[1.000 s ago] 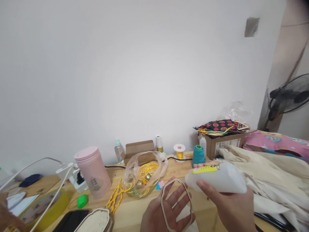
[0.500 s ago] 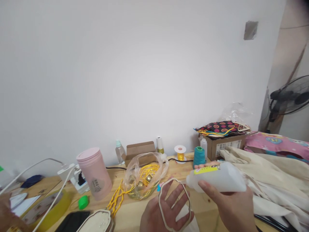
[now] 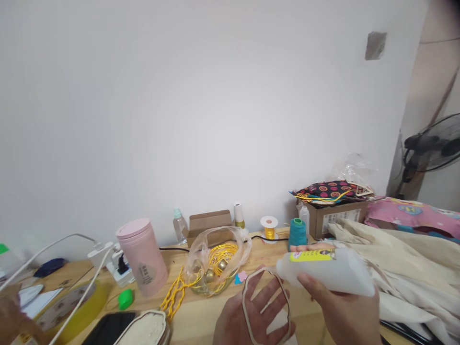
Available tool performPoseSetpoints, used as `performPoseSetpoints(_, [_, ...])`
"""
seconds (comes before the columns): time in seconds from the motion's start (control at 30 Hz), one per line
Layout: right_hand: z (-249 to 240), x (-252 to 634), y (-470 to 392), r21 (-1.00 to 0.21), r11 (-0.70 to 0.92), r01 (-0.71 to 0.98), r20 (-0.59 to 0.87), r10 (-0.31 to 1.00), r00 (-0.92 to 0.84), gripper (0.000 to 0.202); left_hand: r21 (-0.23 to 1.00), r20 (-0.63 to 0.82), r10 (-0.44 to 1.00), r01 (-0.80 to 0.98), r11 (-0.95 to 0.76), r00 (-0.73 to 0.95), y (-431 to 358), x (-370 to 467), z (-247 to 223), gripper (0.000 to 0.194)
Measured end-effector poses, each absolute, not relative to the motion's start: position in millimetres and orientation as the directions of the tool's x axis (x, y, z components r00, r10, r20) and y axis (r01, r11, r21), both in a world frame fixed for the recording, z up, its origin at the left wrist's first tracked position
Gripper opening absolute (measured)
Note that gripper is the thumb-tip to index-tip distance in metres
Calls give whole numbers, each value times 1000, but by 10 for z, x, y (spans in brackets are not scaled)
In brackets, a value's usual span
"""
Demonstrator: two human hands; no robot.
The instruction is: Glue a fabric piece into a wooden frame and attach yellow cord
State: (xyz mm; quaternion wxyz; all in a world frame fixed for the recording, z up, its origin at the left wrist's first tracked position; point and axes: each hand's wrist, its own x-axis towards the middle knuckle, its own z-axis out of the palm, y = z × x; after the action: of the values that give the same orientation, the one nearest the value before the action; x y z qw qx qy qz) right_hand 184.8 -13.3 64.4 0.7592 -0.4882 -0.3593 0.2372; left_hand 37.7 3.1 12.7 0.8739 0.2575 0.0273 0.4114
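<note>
While your left hand (image 3: pixel 256 314) shows palm, fingers spread, one thin frame (image 3: pixel 245 303) lies across it; looks light, stiff, perhaps breakable: hold by rim. Your right hand (image 3: pixel 347 311) grips one near-level bottle (image 3: pixel 332 273), neck near frame; likely squeezable: hold round middle. Beyond: one pink canister (image 3: pixel 143 258), one thread cone (image 3: pixel 297 235), one spool (image 3: pixel 269 222).

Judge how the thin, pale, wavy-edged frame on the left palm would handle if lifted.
The frame probably feels stiff, holding its outline over the spread left hand. It is likely light, being mostly open middle; so narrow, it might snap if bent.
</note>
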Motion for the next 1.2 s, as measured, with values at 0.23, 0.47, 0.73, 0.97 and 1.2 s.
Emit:
performPoseSetpoints(0.23, [661,1803,-172,-897,437,-73,331,771,545,35,519,153,714,-670,530,684,36,432,124,37])
performPoseSetpoints(0.47, [606,1787,-223,-945,316,-81,228,819,526,22,541,140,691,-639,546,709,45,429,141,32])
performPoseSetpoints(0.73, [563,1903,-157,-922,384,57,366,812,455,35,519,151,704,-662,541,694,70,461,53,29])
performPoseSetpoints(0.97, [609,1847,-172,-872,479,105,485,810,331,25,499,170,726,-693,520,666,41,455,30,32])
performPoseSetpoints(1.2, [571,1926,-121,-855,481,194,518,778,354,27,563,226,690,-670,484,688,40,438,40,36])
